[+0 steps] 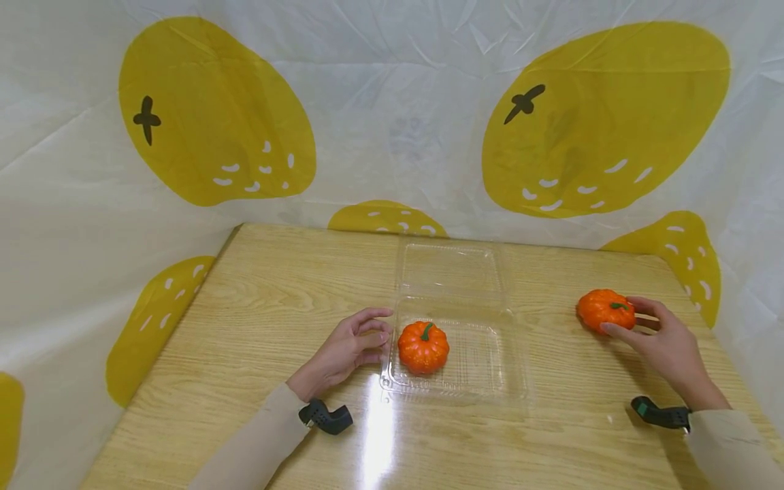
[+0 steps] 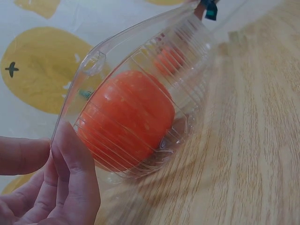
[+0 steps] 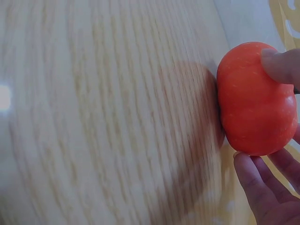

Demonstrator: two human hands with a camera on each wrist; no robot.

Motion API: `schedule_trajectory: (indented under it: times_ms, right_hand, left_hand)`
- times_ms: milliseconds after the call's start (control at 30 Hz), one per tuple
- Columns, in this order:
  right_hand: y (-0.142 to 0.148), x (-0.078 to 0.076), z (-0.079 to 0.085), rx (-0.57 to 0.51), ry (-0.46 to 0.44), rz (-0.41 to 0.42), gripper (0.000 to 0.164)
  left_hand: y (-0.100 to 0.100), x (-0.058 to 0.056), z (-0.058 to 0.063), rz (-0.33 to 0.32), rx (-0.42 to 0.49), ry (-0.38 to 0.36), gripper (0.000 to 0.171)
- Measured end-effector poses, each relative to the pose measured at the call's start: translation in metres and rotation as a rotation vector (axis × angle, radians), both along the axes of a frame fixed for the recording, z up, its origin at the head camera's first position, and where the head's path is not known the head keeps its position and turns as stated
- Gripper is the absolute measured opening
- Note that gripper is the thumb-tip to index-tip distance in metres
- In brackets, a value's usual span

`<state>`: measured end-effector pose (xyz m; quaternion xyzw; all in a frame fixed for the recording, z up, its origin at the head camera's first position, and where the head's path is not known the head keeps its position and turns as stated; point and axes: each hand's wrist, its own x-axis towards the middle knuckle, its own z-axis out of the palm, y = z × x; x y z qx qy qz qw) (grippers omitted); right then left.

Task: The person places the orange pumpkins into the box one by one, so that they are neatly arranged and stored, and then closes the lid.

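Observation:
A clear plastic clamshell container [image 1: 484, 357] lies with its lid [image 1: 450, 267] folded back toward the far side. At the left end of its base sits a small orange pumpkin [image 1: 422, 350] with a green stem. My left hand [image 1: 344, 348] pinches the container's left rim between thumb and fingers, as the left wrist view shows closely. Off to the right, my right hand [image 1: 672, 348] grips a second orange pumpkin [image 1: 603, 310], thumb on one side and fingertips on the other. In the right wrist view this pumpkin [image 3: 255, 103] is close over the wood, its shadow beside it.
The wooden table [image 1: 294, 272] runs back to a white curtain [image 1: 398, 122] printed with yellow fruit, which also hangs along both sides. A dark wrist strap [image 1: 327, 415] is on the left wrist, and another strap [image 1: 661, 414] on the right.

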<state>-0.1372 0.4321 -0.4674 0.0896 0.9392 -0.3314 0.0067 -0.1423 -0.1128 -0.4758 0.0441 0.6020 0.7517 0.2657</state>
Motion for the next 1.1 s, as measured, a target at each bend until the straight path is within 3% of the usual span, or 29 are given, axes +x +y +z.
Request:
schedule_trajectory:
  times_ms: [633, 1100]
  right_hand:
    - [-0.005, 0.005, 0.011, -0.011, -0.004, 0.014, 0.092]
    - [-0.023, 0.008, 0.025, -0.008, 0.071, 0.034, 0.085]
  left_hand:
    - [-0.001, 0.001, 0.000, -0.002, 0.005, 0.007, 0.053]
    - [0.000, 0.001, 0.002, -0.004, 0.017, 0.004, 0.053]
